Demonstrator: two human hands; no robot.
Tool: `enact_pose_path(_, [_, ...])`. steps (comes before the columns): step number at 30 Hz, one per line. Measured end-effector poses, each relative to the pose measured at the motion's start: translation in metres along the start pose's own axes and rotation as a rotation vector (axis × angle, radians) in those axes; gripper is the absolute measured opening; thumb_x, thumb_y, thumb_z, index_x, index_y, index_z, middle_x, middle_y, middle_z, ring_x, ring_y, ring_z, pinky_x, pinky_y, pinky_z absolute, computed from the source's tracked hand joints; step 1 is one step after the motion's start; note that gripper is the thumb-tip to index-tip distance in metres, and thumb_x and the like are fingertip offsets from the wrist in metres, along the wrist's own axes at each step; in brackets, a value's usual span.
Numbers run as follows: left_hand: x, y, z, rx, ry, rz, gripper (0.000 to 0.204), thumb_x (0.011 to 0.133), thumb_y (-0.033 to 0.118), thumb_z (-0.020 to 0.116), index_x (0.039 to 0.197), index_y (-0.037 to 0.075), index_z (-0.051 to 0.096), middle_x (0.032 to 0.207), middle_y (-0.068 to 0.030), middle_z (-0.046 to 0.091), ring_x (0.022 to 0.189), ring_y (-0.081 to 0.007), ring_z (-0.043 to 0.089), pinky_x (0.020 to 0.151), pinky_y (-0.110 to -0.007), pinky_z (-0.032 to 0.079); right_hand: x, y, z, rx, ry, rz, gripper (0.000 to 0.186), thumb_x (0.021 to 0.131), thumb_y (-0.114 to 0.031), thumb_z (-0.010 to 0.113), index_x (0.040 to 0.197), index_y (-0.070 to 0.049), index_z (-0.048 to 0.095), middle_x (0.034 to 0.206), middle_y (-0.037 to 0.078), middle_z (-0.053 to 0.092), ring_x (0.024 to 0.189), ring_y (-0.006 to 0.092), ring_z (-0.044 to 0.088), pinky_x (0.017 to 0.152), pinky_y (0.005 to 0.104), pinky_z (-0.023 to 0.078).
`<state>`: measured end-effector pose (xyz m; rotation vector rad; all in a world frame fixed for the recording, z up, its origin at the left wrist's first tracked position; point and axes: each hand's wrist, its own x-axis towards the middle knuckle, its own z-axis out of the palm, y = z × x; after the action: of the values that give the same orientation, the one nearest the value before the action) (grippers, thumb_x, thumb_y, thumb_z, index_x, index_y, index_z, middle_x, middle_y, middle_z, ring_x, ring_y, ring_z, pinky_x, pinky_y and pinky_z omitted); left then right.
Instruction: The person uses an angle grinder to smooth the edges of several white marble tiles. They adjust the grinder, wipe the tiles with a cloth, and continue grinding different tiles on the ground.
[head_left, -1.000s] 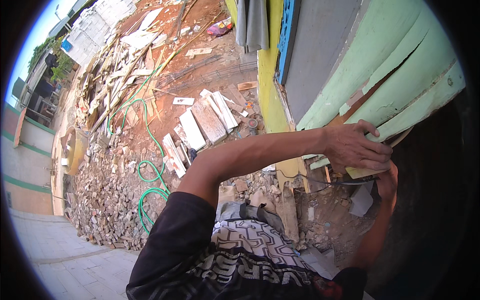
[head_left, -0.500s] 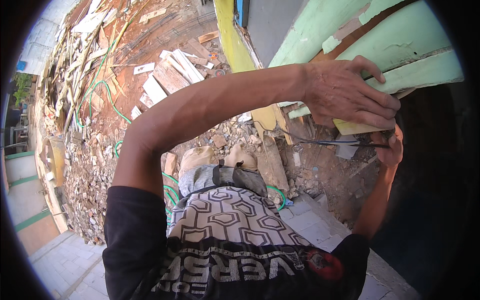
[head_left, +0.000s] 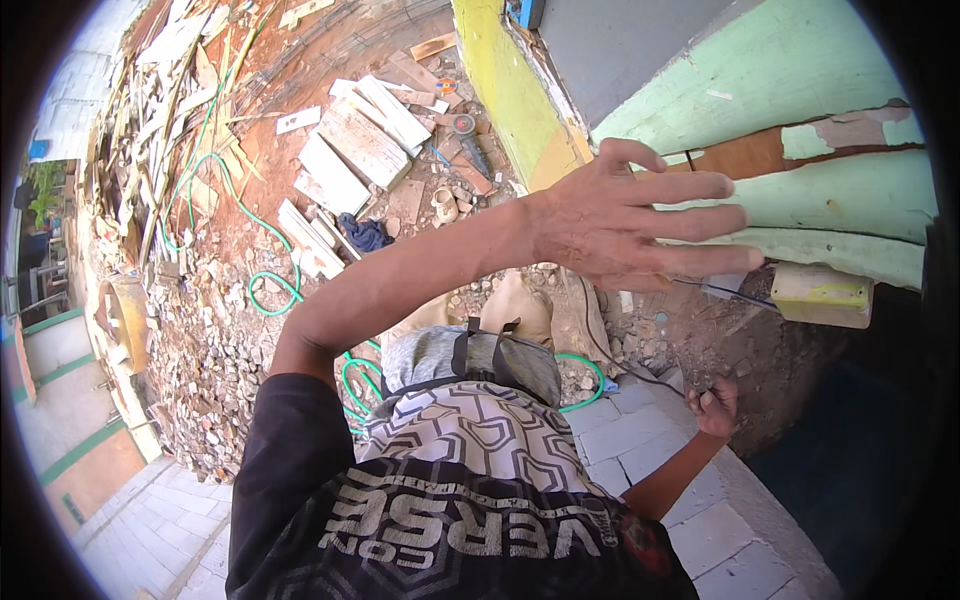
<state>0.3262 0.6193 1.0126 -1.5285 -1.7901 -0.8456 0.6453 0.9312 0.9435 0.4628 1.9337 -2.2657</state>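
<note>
My left hand (head_left: 645, 215) stretches out in front of the pale green boards of the wall (head_left: 830, 195), its fingers spread and nothing in them. Just past its fingertips, a yellowish box (head_left: 825, 295) sits under the lowest board, with a dark cable running into its near side. Lower down, my right hand (head_left: 713, 407) is closed, with the thumb against curled fingers. A thin dark cable (head_left: 650, 380) curves over the ground and ends at that hand, which seems to pinch it.
White and brown planks (head_left: 365, 140) lie at the upper middle beside an angle grinder (head_left: 467, 135) and a dark cloth (head_left: 366, 232). A green hose (head_left: 275, 275) loops across rubble (head_left: 205, 370). Pale paving (head_left: 725, 530) borders a dark area at right.
My left hand has let go of the yellowish box and opened its fingers. My right hand has come away from the box, down and toward my body. The view has shifted slightly.
</note>
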Motion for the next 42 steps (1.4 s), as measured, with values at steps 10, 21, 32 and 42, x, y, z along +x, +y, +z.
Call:
enact_pose_path(10, [-0.451, 0.001, -0.021, -0.686, -0.542, -1.44, 0.057, 0.089, 0.031, 0.076, 0.136, 0.003, 0.059, 0.109, -0.0181, 0.071, 0.101, -0.0329, 0.07, 0.089, -0.042, 0.055, 0.174, 0.174, 0.187, -0.502, 0.19, 0.542, 0.029, 0.102, -0.025, 0.062, 0.08, -0.009, 0.054, 0.066, -0.002, 0.053, 0.054, 0.0057, 0.042, 0.049, 0.0247, 0.03])
enact_pose_path(21, [-0.746, -0.063, -0.081, -0.357, -0.244, -2.234, 0.04, 0.094, 0.019, 0.074, 0.127, -0.001, 0.066, 0.1, -0.0132, 0.074, 0.095, -0.021, 0.071, 0.088, -0.037, 0.056, 0.472, 0.492, 0.333, -0.252, 0.36, 0.708, 0.027, 0.103, -0.023, 0.061, 0.104, 0.001, 0.05, 0.08, 0.013, 0.068, 0.063, 0.0179, 0.066, 0.052, 0.0309, 0.053])
enact_pose_path(32, [-0.891, -0.229, 0.132, -0.497, -0.073, -2.15, 0.038, 0.098, 0.02, 0.072, 0.128, -0.001, 0.066, 0.094, -0.0046, 0.07, 0.086, -0.0104, 0.064, 0.076, -0.028, 0.052, 0.705, 0.702, 0.34, -1.519, 0.106, 0.714, 0.064, 0.094, -0.055, 0.062, 0.119, 0.004, 0.065, 0.124, 0.03, 0.066, 0.118, 0.0458, 0.063, 0.101, 0.0524, 0.049])
enact_pose_path(42, [-0.905, -0.317, 0.298, -0.845, 0.01, -1.982, 0.038, 0.101, 0.022, 0.068, 0.132, 0.0, 0.064, 0.106, -0.0066, 0.071, 0.1, -0.0129, 0.065, 0.086, -0.03, 0.053, 0.87, 0.769, 0.309, -1.369, 0.091, 0.09, 0.074, 0.078, -0.046, 0.082, 0.125, 0.006, 0.057, 0.122, 0.029, 0.065, 0.113, 0.0441, 0.063, 0.097, 0.05, 0.05])
